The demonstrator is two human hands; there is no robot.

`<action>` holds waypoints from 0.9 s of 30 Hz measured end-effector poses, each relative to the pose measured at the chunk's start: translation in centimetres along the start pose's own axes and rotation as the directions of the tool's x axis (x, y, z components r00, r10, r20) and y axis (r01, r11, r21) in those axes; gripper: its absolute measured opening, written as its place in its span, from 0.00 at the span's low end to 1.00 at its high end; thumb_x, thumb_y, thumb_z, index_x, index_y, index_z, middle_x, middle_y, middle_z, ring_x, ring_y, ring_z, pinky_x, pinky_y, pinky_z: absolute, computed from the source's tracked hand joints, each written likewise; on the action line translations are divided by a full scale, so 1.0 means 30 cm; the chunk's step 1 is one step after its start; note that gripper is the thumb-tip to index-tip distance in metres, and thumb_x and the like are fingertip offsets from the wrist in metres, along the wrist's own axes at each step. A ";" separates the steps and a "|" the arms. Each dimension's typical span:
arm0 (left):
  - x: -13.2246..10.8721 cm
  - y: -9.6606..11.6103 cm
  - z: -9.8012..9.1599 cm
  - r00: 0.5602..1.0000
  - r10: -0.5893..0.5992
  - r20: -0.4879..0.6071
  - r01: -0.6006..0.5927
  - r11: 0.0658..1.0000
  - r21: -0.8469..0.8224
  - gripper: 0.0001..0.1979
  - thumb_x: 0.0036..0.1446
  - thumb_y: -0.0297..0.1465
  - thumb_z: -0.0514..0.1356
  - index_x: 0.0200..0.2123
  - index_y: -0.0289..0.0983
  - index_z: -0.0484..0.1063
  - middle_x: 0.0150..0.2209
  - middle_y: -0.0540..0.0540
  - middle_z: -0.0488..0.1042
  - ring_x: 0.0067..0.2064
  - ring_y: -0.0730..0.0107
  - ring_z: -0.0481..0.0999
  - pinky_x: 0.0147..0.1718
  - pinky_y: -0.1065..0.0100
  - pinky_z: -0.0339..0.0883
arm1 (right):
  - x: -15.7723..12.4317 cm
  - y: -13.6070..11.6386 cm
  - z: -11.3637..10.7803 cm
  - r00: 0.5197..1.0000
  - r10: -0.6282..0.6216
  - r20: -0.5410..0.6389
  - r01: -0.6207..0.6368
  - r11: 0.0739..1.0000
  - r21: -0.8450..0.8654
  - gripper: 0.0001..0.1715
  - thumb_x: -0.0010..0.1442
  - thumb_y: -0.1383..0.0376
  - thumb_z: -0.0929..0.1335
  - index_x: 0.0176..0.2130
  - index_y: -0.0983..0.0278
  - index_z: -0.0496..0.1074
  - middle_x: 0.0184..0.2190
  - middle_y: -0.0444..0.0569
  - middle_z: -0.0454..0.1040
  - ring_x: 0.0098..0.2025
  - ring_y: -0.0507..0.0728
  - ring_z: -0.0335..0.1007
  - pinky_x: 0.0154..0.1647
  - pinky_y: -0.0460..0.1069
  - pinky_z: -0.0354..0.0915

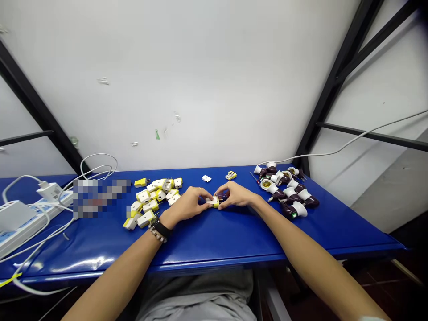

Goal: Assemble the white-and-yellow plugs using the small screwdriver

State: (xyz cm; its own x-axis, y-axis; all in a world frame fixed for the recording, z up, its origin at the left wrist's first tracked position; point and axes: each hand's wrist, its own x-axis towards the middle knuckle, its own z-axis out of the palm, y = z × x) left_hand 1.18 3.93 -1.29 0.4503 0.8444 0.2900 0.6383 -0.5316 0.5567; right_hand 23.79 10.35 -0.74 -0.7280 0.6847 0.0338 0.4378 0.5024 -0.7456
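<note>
My left hand (pixel 187 205) and my right hand (pixel 235 195) meet at the middle of the blue table, both gripping a small white and yellow plug adapter (pixel 212 202) from either side. A small dark object with a red spot (pixel 225 195) shows at my right fingers; I cannot tell what it is. To the left of my left hand lies a loose heap of similar white and yellow plugs (pixel 150 200). A white plug part (pixel 206 178) and a small yellow and white part (pixel 230 175) lie beyond my hands.
Several dark brown and white lamp holders (pixel 286 189) are piled at the table's right. A white power strip (pixel 33 218) with chargers and white cables (pixel 96 162) lies at the left. A blurred patch (pixel 100 198) covers part of the table. A white wall stands behind.
</note>
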 end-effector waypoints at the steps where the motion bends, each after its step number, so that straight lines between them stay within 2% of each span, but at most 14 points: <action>1: 0.000 0.000 0.002 1.000 -0.004 -0.003 0.004 1.000 0.017 0.11 0.58 0.34 0.64 0.43 0.39 0.81 0.41 0.44 0.83 0.42 0.62 0.80 0.46 0.64 0.73 | 0.000 0.000 0.001 1.000 -0.003 0.000 0.003 1.000 -0.003 0.25 0.42 0.61 0.79 0.41 0.67 0.82 0.36 0.48 0.80 0.38 0.58 0.73 0.39 0.49 0.66; 14: 0.008 0.008 -0.010 0.998 0.013 0.057 -0.010 0.999 -0.044 0.10 0.58 0.36 0.66 0.41 0.40 0.83 0.44 0.45 0.83 0.45 0.60 0.80 0.48 0.64 0.71 | 0.000 -0.002 0.004 0.998 -0.049 0.030 0.050 0.999 -0.008 0.25 0.44 0.59 0.79 0.42 0.65 0.83 0.38 0.48 0.82 0.39 0.58 0.73 0.38 0.48 0.64; 16: 0.005 0.002 -0.023 0.996 0.000 0.089 -0.001 1.000 0.015 0.15 0.55 0.38 0.67 0.46 0.41 0.81 0.45 0.45 0.82 0.46 0.58 0.80 0.48 0.63 0.71 | 0.004 -0.008 0.009 0.999 -0.027 0.023 0.027 1.000 -0.010 0.25 0.44 0.59 0.79 0.43 0.66 0.82 0.37 0.48 0.81 0.39 0.58 0.73 0.38 0.48 0.65; 19: -0.013 -0.011 -0.075 0.994 -0.036 0.102 0.018 0.985 0.174 0.31 0.46 0.40 0.73 0.55 0.44 0.74 0.49 0.44 0.79 0.48 0.55 0.78 0.48 0.62 0.70 | 0.011 -0.022 0.016 1.000 0.009 0.007 -0.009 1.000 -0.003 0.30 0.41 0.59 0.80 0.44 0.67 0.81 0.37 0.49 0.81 0.39 0.58 0.74 0.39 0.49 0.66; 20: -0.024 -0.018 -0.098 0.994 -0.057 0.092 0.035 0.974 0.226 0.34 0.44 0.40 0.74 0.55 0.43 0.72 0.50 0.43 0.78 0.48 0.55 0.78 0.47 0.61 0.70 | 0.012 -0.026 0.016 1.000 0.013 0.000 -0.013 1.000 0.016 0.32 0.39 0.58 0.80 0.45 0.67 0.81 0.39 0.50 0.81 0.40 0.58 0.74 0.40 0.49 0.67; 23: -0.060 -0.038 -0.170 0.975 -0.177 0.132 0.128 0.940 0.315 0.27 0.43 0.38 0.73 0.49 0.41 0.74 0.47 0.43 0.78 0.45 0.55 0.78 0.44 0.62 0.71 | 0.009 -0.036 0.008 0.998 0.034 -0.053 -0.032 0.998 0.045 0.38 0.40 0.55 0.80 0.48 0.69 0.79 0.40 0.52 0.80 0.40 0.58 0.74 0.39 0.49 0.67; 25: -0.079 -0.050 -0.203 0.947 -0.262 0.187 0.190 0.924 0.332 0.22 0.44 0.37 0.72 0.44 0.40 0.75 0.43 0.44 0.79 0.43 0.56 0.78 0.40 0.63 0.71 | 0.006 -0.036 0.003 0.996 0.054 -0.072 -0.053 0.999 0.015 0.35 0.40 0.54 0.80 0.46 0.69 0.80 0.38 0.52 0.80 0.39 0.58 0.73 0.38 0.49 0.66; 27: -0.089 -0.060 -0.216 0.934 -0.292 0.206 0.211 0.917 0.339 0.19 0.45 0.36 0.71 0.42 0.40 0.75 0.42 0.45 0.79 0.42 0.56 0.78 0.39 0.63 0.71 | 0.005 -0.032 0.003 0.997 0.059 -0.050 -0.060 0.998 -0.026 0.32 0.40 0.52 0.80 0.41 0.68 0.81 0.36 0.51 0.80 0.38 0.58 0.73 0.37 0.49 0.65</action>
State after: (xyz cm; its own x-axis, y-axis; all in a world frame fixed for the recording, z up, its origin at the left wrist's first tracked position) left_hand -5.23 3.06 1.99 0.3631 0.9303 -0.0516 0.8920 -0.3310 0.3078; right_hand 23.21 9.92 -0.07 -0.6737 0.7386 0.0227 0.4944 0.4734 -0.7290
